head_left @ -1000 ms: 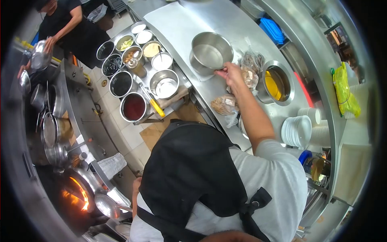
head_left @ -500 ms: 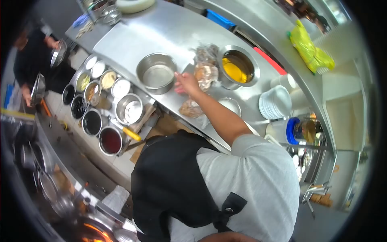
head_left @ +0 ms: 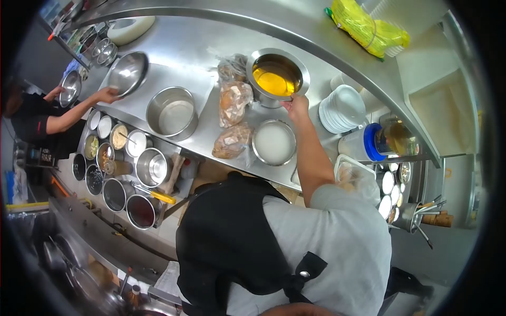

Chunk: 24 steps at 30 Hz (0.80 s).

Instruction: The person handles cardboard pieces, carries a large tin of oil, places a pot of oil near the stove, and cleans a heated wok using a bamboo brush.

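Note:
My right hand (head_left: 298, 107) is closed on the near rim of a wide-lipped metal pot (head_left: 256, 94) with clear yellow liquid (head_left: 274, 79) in it, standing on the steel counter. Just below it sits a round metal container (head_left: 274, 142) of whitish contents. To its left lie clear plastic bags (head_left: 235, 102) of brownish food, and beyond them an open metal pot (head_left: 171, 117) with only its pale bottom showing. A stack of white plates (head_left: 341, 109) stands to the right of my hand. My left hand is out of view.
At the left a co-worker's hand (head_left: 108, 95) holds a metal bowl (head_left: 126, 73) over the counter. Pots of sauces and ingredients (head_left: 116, 194) line the near left. A steel shelf (head_left: 337, 47) with a yellow bag (head_left: 363, 29) overhangs the far side. A blue-rimmed tub (head_left: 371, 142) stands right.
My right hand has moved from beside the open metal pot to the rim of the pot with yellow liquid. The co-worker has reached over the counter with a bowl. The view has shifted.

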Each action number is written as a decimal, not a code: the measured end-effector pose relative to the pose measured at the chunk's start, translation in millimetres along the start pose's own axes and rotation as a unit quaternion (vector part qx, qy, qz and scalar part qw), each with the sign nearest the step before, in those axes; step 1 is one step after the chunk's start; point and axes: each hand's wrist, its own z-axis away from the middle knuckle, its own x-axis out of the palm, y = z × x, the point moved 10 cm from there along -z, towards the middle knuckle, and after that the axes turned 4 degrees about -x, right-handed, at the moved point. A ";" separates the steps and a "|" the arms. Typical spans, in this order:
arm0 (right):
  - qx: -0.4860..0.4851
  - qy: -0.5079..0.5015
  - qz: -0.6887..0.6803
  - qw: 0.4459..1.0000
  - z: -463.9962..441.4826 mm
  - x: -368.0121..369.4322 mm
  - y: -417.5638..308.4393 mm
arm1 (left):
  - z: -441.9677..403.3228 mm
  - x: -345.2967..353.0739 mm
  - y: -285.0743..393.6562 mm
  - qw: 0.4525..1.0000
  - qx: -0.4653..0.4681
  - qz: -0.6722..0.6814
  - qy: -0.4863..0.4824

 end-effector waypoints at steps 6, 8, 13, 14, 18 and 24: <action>-0.042 0.070 0.023 0.996 -15.5 -28.7 -6.9 | 11.1 -8.5 -5.9 1.000 0.007 -0.003 0.011; -0.037 0.070 0.025 0.997 -17.7 -33.7 -12.7 | 16.1 -7.8 -11.9 1.000 0.005 -0.001 0.013; -0.062 0.073 0.005 0.995 -34.9 -54.6 -24.8 | 35.1 -1.7 -28.5 1.000 -0.006 0.007 0.022; -0.071 0.088 0.003 0.994 -42.3 -64.4 -25.3 | 38.8 0.0 -32.5 1.000 -0.008 0.009 0.024; -0.077 0.120 0.004 0.990 -68.3 -92.3 -26.4 | 46.8 12.2 -52.0 1.000 -0.012 0.011 0.026; -0.106 0.131 -0.133 0.977 -73.9 -92.1 -12.5 | 66.1 31.2 -77.2 0.999 0.010 0.007 0.039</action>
